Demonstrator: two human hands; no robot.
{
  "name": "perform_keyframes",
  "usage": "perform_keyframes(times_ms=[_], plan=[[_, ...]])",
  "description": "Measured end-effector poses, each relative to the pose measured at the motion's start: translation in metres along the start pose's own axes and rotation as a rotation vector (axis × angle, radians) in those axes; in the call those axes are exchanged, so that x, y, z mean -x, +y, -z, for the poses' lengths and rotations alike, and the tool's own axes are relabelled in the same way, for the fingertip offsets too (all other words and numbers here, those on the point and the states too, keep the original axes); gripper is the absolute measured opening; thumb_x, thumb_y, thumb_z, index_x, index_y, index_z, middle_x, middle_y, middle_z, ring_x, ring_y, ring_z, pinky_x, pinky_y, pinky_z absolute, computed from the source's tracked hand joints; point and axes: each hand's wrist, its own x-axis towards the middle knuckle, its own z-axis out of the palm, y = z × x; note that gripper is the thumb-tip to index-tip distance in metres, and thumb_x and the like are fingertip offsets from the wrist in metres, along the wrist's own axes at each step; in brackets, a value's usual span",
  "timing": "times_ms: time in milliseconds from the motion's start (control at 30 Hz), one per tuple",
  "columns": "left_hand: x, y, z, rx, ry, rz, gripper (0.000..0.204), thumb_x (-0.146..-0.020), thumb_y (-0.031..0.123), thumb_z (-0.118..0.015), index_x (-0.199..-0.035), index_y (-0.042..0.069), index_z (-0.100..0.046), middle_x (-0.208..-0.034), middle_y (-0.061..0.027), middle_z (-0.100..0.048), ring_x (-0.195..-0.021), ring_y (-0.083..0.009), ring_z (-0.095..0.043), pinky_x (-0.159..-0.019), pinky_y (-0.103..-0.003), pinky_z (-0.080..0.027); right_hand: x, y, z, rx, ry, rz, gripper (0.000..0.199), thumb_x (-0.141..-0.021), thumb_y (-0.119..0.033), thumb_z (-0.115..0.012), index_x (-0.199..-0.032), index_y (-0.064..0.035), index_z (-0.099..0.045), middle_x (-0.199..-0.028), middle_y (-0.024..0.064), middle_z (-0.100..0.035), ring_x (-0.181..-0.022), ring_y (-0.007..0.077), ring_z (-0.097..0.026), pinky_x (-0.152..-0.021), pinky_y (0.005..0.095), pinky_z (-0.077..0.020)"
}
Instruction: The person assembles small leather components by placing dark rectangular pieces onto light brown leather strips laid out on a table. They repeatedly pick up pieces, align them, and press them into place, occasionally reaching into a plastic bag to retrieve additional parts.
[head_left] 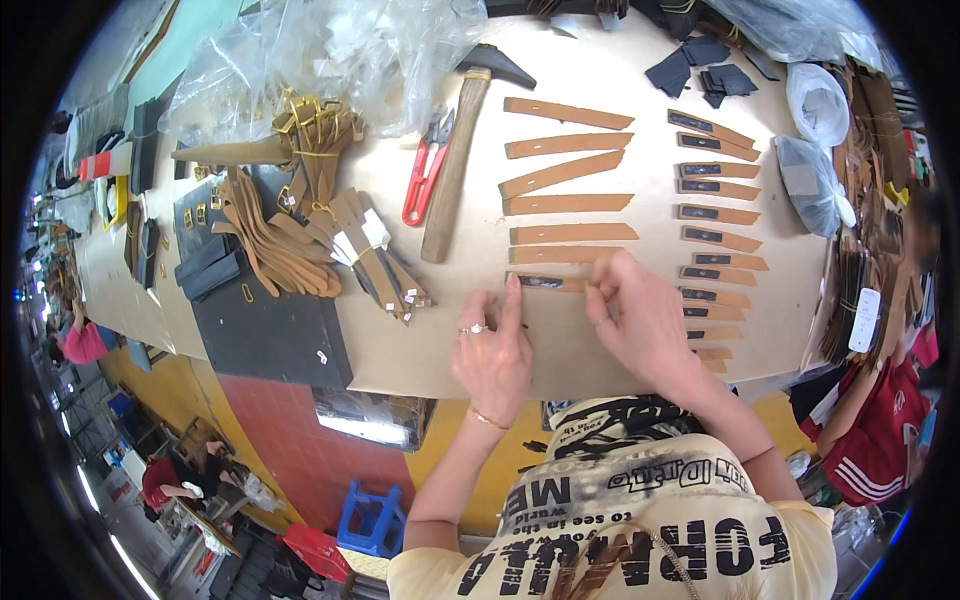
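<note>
Pale card covers the tabletop (600, 350) where the person works, a workshop floor showing far below its near edge. The left hand (492, 355) has its forefinger stretched flat onto the dark patch end of a tan leather strip (548, 283), the other fingers loosely curled and holding nothing. The right hand (640, 318) pinches the strip's other end between thumb and fingertips. It looks as if a dark patch is being pressed onto the strip; the next move probably calls for firm, even pressure without shifting the patch.

Just beyond lie a column of plain tan strips (566, 170) and, to the right, a column of patched strips (716, 215). A wooden-handled hammer (462, 140) and red snips (424, 180) lie to the left, with bundled straps (300, 230) further off. Nothing blocks the hands.
</note>
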Motion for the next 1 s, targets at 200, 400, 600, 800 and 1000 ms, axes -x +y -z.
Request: perform_keyframes(times_ms=[200,400,600,800,1000], plan=[[0.004,0.0,0.0,0.014,-0.044,0.03,0.051,-0.076,0.0,-0.062,-0.124,0.018,-0.065,-0.109,-0.012,-0.056,-0.076,-0.0242,-0.061,-0.062,-0.037,-0.05,0.018,0.005,-0.031,0.553,0.09,0.355,0.062,-0.083,-0.043,-0.066,-0.137,-0.0176,-0.048,-0.143,0.0121,-0.041,-0.13,0.0283,-0.038,-0.106,0.0527,-0.0257],[0.002,0.003,0.001,0.014,-0.053,0.021,0.047,-0.077,0.001,-0.062,-0.122,0.015,-0.065,-0.111,-0.0158,-0.055,-0.087,-0.0312,-0.06,-0.07,-0.042,-0.05,0.027,0.033,-0.027,0.611,0.255,0.443,0.046,-0.085,-0.046,-0.061,-0.118,-0.014,-0.063,-0.15,0.0121,-0.039,-0.141,0.0264,-0.03,-0.114,0.0492,-0.0192],[-0.006,-0.007,0.008,0.344,0.022,-0.024,0.04,-0.082,-0.005,-0.055,-0.119,0.007,-0.064,-0.101,-0.0149,-0.052,-0.08,-0.0275,-0.056,-0.068,-0.034,-0.045,0.043,0.081,0.067,0.257,0.661,0.232,0.011,-0.081,-0.017,-0.07,-0.09,-0.0124,-0.067,-0.113,0.0093,-0.064,-0.106,0.0258,-0.059,-0.09,0.0417,-0.043],[-0.002,-0.001,0.013,0.577,0.214,0.162,0.029,-0.084,-0.002,-0.057,-0.114,-0.001,-0.059,-0.101,-0.0099,-0.05,-0.069,-0.015,-0.043,-0.059,-0.027,-0.036,0.035,0.146,0.177,0.319,1.105,-0.103,0.025,-0.079,-0.01,-0.072,-0.101,-0.0027,-0.062,-0.102,0.0135,-0.061,-0.1,0.0335,-0.058,-0.088,0.0407,-0.0457],[-0.013,0.022,0.023,0.559,0.379,0.079,0.021,-0.085,-0.003,-0.056,-0.105,-0.002,-0.058,-0.105,-0.0113,-0.048,-0.071,-0.015,-0.043,-0.062,-0.028,-0.036,-0.05,0.205,0.241,0.311,1.119,-0.193,0.031,-0.079,-0.018,-0.074,-0.104,-0.0019,-0.066,-0.104,0.0166,-0.062,-0.097,0.0342,-0.06,-0.087,0.0413,-0.0474]])
